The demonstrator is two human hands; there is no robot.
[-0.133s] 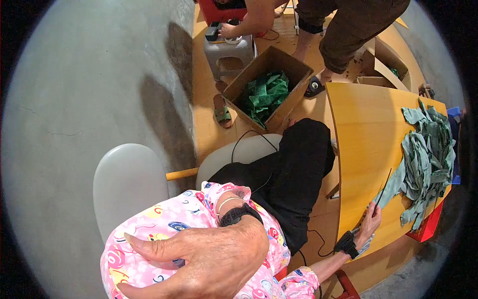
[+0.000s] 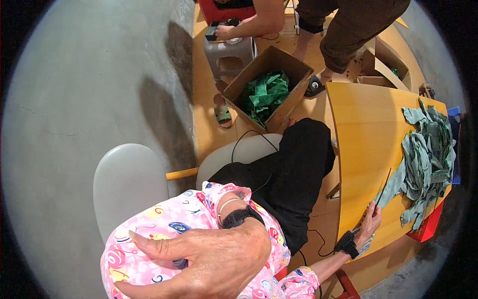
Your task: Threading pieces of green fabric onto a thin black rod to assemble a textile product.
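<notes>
My left grip (image 2: 199, 256) is spread, my right grip (image 2: 369, 222) pinches a thin dark tool (image 2: 384, 185); cloth strips (image 2: 418, 157) by the desk's (image 2: 371, 134) right edge look light, limp, best held mid-bundle.

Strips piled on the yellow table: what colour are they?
The strips are pale grey-green, with darker green parts; best seen in the head view.

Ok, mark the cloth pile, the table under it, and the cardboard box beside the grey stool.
Cloth pile (image 2: 420, 159), head view: middle of the heap.
Table (image 2: 371, 144), head view: bare part of top.
Cardboard box (image 2: 275, 60), head view: far inner wall.
</notes>
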